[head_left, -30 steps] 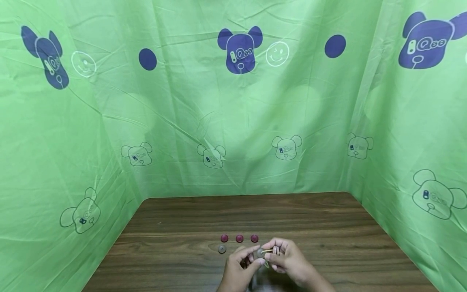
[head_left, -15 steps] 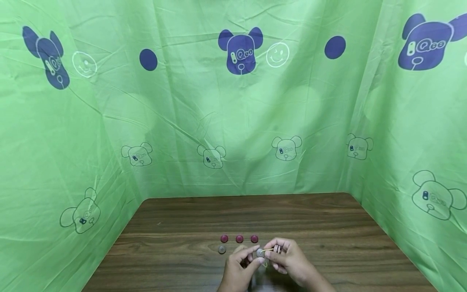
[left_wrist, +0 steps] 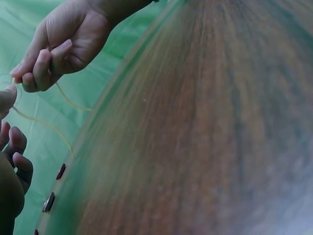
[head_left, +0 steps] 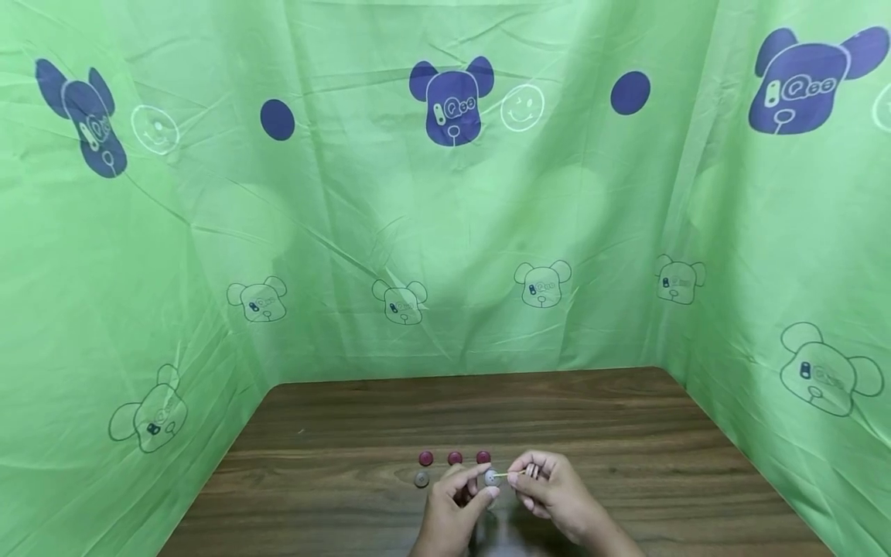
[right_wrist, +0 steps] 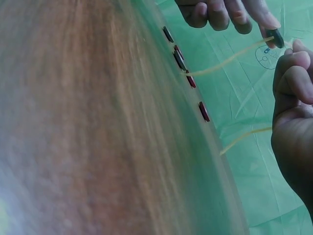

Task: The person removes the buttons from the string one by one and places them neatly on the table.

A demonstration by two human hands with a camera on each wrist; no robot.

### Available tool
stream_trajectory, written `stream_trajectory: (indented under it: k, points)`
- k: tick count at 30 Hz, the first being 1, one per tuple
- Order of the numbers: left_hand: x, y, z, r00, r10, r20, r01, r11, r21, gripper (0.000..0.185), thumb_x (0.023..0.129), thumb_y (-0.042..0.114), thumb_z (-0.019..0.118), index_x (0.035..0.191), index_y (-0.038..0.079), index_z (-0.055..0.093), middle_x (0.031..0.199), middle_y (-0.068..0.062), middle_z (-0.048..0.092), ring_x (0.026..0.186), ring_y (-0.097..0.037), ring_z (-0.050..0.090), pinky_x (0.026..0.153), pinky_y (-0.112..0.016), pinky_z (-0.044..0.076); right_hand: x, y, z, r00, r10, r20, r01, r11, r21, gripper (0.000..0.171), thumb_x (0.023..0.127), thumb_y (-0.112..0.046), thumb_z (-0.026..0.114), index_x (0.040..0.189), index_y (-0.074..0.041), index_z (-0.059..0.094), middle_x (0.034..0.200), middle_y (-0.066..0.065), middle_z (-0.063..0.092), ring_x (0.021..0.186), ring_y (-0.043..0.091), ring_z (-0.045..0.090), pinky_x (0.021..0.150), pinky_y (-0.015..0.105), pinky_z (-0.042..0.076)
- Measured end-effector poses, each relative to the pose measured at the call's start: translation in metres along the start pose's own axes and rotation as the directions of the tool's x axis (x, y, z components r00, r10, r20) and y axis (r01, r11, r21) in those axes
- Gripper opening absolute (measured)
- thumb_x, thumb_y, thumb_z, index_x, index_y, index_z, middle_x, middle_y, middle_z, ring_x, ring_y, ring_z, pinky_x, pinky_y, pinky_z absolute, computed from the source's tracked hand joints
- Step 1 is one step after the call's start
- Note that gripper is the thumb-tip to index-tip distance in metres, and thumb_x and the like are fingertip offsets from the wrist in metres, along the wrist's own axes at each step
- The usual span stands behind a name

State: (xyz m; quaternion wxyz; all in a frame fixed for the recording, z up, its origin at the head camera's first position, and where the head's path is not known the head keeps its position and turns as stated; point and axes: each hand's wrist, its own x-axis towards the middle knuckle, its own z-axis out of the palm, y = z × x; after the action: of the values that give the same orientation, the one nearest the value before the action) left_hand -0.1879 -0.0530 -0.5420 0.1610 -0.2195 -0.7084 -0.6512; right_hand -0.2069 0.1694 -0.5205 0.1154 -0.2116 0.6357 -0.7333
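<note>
Between the thumb and index finger of my left hand [head_left: 452, 503] is a round grey button [head_left: 491, 478], facing up toward the head camera. A thin yellow cord [head_left: 506, 474] runs from its face to my right hand [head_left: 557, 495], whose thumb and index finger pinch it. In the right wrist view the button [right_wrist: 276, 38] is seen edge-on, with one length of cord [right_wrist: 227, 61] hanging from its left side. Another length of cord [right_wrist: 247, 138] hangs below the right hand. Something pale and striped [head_left: 532, 470] shows at the right hand's fingers; its kind is unclear.
Three dark red buttons [head_left: 455, 458] lie in a row on the brown wooden table [head_left: 334, 433], beyond the left hand. A second grey button [head_left: 421, 480] lies just below the row's left end. A green printed cloth [head_left: 459, 216] encloses the table's back and sides.
My right hand has drawn slightly away from the button, and a longer straight stretch of cord shows between them. The left hand keeps its pinch on the button, and the head view has shifted slightly.
</note>
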Motion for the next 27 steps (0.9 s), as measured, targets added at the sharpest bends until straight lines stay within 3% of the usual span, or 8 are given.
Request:
stream_trajectory:
  k: [4,10,14,17,19,22,24,27]
  points:
    - [0.003,-0.001,-0.003,0.999,-0.042,-0.008,0.042,0.999,-0.007,0.030,0.092,0.007,0.086,0.122,0.002,0.081,0.080,-0.017,0.057,0.069,0.007,0.045,0.058,-0.013,0.042,0.000,0.002,0.000,1.000,0.010,-0.020,-0.010,1.000,-0.012,0.010,0.105,-0.006,0.069,0.106,0.003,0.065,0.066,-0.008,0.062,0.052,-0.001,0.049,0.047,0.014,0.037]
    - [0.008,-0.004,-0.007,0.987,-0.159,0.019,0.159,0.987,-0.009,0.035,0.094,0.010,0.085,0.126,0.000,0.078,0.081,-0.009,0.060,0.068,0.004,0.046,0.060,-0.012,0.041,0.000,0.000,0.000,0.998,0.005,-0.066,-0.006,1.000,-0.010,0.008,0.105,-0.006,0.070,0.105,0.002,0.067,0.066,-0.008,0.063,0.054,-0.001,0.051,0.048,0.014,0.038]
    - [0.012,-0.007,-0.007,0.970,-0.236,0.056,0.235,0.972,0.028,0.038,0.096,0.015,0.084,0.131,0.002,0.077,0.083,-0.003,0.061,0.067,0.002,0.046,0.061,-0.012,0.040,-0.001,0.000,0.000,0.996,-0.043,-0.079,0.044,0.999,0.006,0.020,0.104,-0.003,0.068,0.105,0.016,0.060,0.066,-0.008,0.063,0.055,-0.001,0.052,0.049,0.014,0.038]
    - [0.014,-0.011,-0.007,0.964,-0.258,0.068,0.253,0.965,0.067,0.039,0.097,0.018,0.083,0.133,0.002,0.076,0.082,-0.001,0.063,0.066,0.002,0.048,0.060,-0.013,0.042,-0.001,0.000,0.000,0.993,-0.081,-0.089,0.084,0.996,0.021,0.026,0.104,0.000,0.067,0.107,0.022,0.054,0.067,-0.008,0.063,0.056,-0.001,0.052,0.050,0.014,0.037]
    - [0.015,-0.013,-0.006,0.963,-0.263,0.065,0.258,0.963,0.083,0.039,0.098,0.018,0.082,0.133,0.002,0.076,0.081,-0.001,0.064,0.065,0.002,0.049,0.060,-0.013,0.043,-0.001,0.001,0.000,0.990,-0.102,-0.093,0.106,0.994,0.035,0.019,0.104,0.001,0.066,0.105,0.019,0.057,0.068,-0.008,0.063,0.056,-0.001,0.053,0.050,0.015,0.037]
    - [0.016,-0.016,-0.006,0.964,-0.261,0.060,0.255,0.962,0.095,0.039,0.098,0.017,0.082,0.133,0.001,0.075,0.079,-0.003,0.066,0.063,0.003,0.050,0.059,-0.013,0.043,-0.001,0.001,-0.001,0.987,-0.132,-0.089,0.138,0.988,0.067,0.004,0.105,0.003,0.064,0.102,0.003,0.067,0.069,-0.009,0.064,0.058,-0.002,0.055,0.050,0.015,0.035]
    - [0.017,-0.018,-0.005,0.962,-0.267,0.058,0.262,0.961,0.088,0.040,0.097,0.017,0.082,0.133,0.001,0.075,0.076,-0.005,0.066,0.062,0.003,0.050,0.058,-0.012,0.042,-0.001,0.000,-0.002,0.986,-0.150,-0.075,0.157,0.983,0.090,0.015,0.105,0.004,0.062,0.102,-0.008,0.071,0.070,-0.009,0.065,0.060,-0.002,0.056,0.050,0.015,0.035]
    - [0.018,-0.020,-0.006,0.959,-0.276,0.065,0.271,0.959,0.078,0.040,0.097,0.015,0.082,0.134,0.001,0.075,0.072,-0.013,0.067,0.058,0.003,0.050,0.055,-0.012,0.040,-0.002,-0.001,-0.004,0.984,-0.168,-0.053,0.173,0.978,0.112,0.024,0.107,0.006,0.059,0.103,-0.014,0.072,0.072,-0.010,0.066,0.061,-0.003,0.057,0.051,0.013,0.036]
